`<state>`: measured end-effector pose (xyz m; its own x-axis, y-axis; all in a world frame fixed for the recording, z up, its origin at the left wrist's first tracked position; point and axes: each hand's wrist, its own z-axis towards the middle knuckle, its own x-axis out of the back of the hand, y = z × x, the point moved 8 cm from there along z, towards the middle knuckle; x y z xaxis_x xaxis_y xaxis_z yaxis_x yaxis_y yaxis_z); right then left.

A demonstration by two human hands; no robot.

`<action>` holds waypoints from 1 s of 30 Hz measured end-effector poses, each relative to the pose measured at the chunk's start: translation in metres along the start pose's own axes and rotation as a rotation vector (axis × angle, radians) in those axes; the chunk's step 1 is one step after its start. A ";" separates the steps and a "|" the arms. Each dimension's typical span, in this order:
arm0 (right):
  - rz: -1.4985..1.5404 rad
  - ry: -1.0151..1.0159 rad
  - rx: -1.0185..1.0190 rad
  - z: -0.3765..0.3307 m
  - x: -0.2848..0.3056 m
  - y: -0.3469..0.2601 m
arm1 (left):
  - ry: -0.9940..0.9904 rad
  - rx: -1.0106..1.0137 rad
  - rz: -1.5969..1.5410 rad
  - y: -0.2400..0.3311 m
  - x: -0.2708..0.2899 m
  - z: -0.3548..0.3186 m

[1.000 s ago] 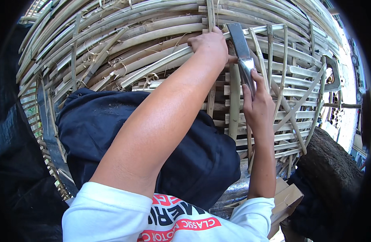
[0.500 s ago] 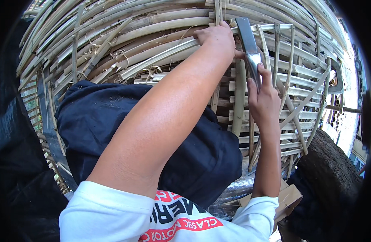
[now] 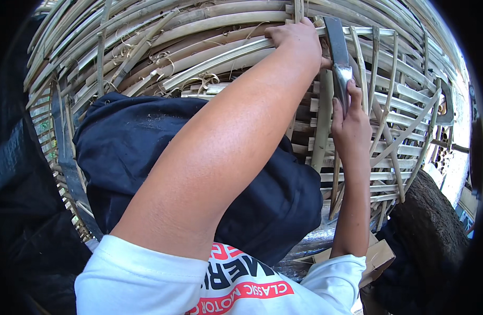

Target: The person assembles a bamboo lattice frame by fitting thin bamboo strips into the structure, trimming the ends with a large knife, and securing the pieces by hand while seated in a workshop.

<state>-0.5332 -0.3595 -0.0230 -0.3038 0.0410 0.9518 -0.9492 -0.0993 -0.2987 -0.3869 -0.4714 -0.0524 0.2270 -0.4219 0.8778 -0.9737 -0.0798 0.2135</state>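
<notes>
- My left hand (image 3: pixel 296 39) is stretched far up and across, its fingers curled down over a pale bamboo strip (image 3: pixel 220 55) near the top of the woven bamboo frame (image 3: pixel 147 47); it has hold of that strip where it meets an upright slat (image 3: pixel 321 131).
- My right hand (image 3: pixel 350 123) is closed round the lower end of a broad metal blade (image 3: pixel 338 58), fingers wrapped tight, thumb side facing me. I cannot see the handle itself; the hand covers it.
- The blade stands nearly upright, dark at its upper part and bright lower down, its top just beside my left hand's knuckles and lying against the slats.
- The bamboo frame fills the upper half of the view: curved horizontal strips on the left, a looser lattice of crossing slats on the right.
- A dark blue cloth (image 3: pixel 162 157) covers my lap, lying below the frame and under my left forearm.
- At the lower right sits a rough dark log (image 3: pixel 430 220), with a piece of brown cardboard (image 3: pixel 378 257) near my right elbow.
</notes>
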 end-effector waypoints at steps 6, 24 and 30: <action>0.243 0.223 0.138 -0.004 0.041 -0.024 | -0.012 0.014 0.003 -0.003 0.000 -0.003; 0.165 0.190 0.116 -0.001 0.040 -0.022 | 0.043 -0.013 -0.012 -0.005 0.006 -0.005; -0.017 -0.047 -0.006 0.011 0.030 -0.002 | 0.040 -0.001 0.016 -0.001 0.002 0.001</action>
<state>-0.5400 -0.3689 0.0070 -0.2836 -0.0037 0.9589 -0.9547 -0.0934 -0.2827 -0.3857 -0.4729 -0.0514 0.2122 -0.3870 0.8973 -0.9771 -0.0723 0.1999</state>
